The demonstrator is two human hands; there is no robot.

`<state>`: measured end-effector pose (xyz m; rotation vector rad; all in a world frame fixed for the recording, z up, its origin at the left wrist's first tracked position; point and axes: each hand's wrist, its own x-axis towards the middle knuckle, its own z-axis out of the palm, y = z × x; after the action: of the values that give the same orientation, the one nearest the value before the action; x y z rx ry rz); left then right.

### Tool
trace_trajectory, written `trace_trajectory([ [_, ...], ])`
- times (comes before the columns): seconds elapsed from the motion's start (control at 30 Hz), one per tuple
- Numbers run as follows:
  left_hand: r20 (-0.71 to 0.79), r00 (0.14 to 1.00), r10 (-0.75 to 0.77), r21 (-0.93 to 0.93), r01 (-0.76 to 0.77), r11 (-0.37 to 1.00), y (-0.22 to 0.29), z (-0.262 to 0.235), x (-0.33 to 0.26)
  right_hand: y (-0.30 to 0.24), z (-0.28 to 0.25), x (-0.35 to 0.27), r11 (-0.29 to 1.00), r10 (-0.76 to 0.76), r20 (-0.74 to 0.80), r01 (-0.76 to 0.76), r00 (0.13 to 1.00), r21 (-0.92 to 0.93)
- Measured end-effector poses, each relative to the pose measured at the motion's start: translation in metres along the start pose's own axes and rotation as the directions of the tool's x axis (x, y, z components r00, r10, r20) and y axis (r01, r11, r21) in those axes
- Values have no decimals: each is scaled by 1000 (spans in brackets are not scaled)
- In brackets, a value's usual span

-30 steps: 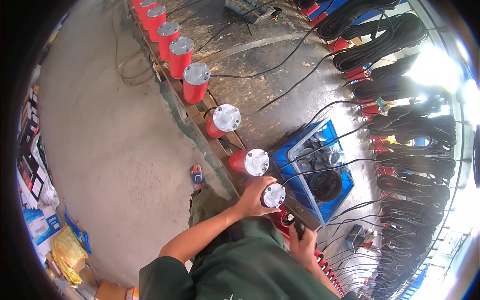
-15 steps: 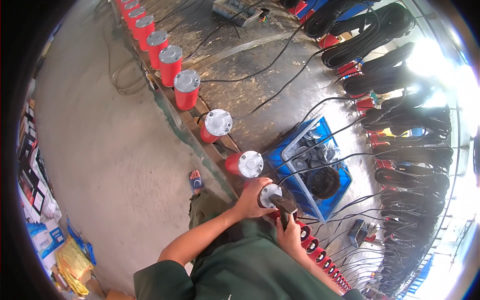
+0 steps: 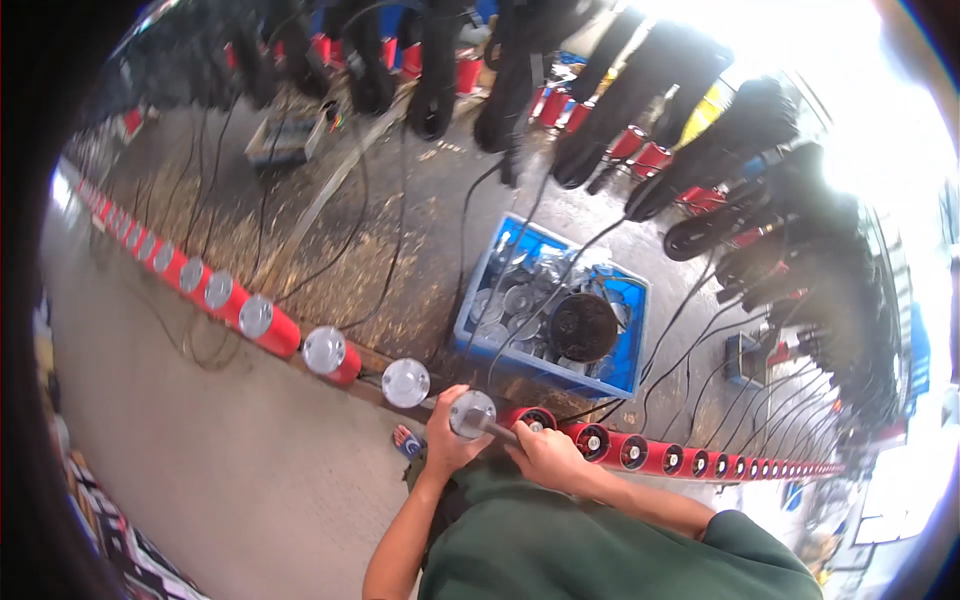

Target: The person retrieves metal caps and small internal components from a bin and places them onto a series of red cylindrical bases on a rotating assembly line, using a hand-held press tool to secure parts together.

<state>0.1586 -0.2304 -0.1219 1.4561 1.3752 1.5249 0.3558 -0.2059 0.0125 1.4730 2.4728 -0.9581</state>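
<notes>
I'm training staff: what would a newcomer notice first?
Probably the long row of red cylinders, silver-capped to the left, open to the right. Midway, the left hand grips a silver cap and the right hand holds a hammer at it. Beyond sit a blue crate of grey discs and black cable bundles.

Capped cylinders [image 3: 283, 335]: coated in plain red.
Caps [image 3: 324, 350]: finished in silver-grey, some marked with small dark dots.
Held cap [image 3: 468, 406]: finished in the same silver-grey.
Hammer [image 3: 484, 421]: seen as dull grey-brown, its shades softened by blur.
Open cylinders [image 3: 632, 453]: coated in red outside, shaded black within, centred with whitish spots.
Crate [image 3: 540, 370]: coloured bright blue.
Discs [image 3: 518, 299] in the crate: toned silver and grey.
Round bowl [image 3: 583, 327]: toned blackish brown.
Cable coils [image 3: 620, 110]: coloured black.
Tabletop [image 3: 330, 240]: 2 tones are shown, brown and grey, flecked with pale marks.
Floor [image 3: 290, 450]: toned pale grey.
Shirt [image 3: 620, 550]: coloured dark green.
</notes>
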Motion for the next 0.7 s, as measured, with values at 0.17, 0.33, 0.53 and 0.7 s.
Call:
trace_trajectory([
  [0.17, 58, 995, -76, 126, 68, 990, 24, -4, 5, 45, -25, 14, 786, 101, -72, -35, 992, 618],
  [0.33, 56, 978, -199, 154, 188, 970, 43, 0, 6, 83, -51, 68, 871, 16, -515, 241, 857, 428],
  [0.53, -103, 797, -595, -21, 597, 802, 58, 17, 12, 216, -142, 93, 979, 66, -637, -172, 768, -106],
  [0.7, -129, 885, -447, -19, 448, 894, 26, 19, 5, 302, -148, 136, 806, -3, -306, -179, 952, -565],
])
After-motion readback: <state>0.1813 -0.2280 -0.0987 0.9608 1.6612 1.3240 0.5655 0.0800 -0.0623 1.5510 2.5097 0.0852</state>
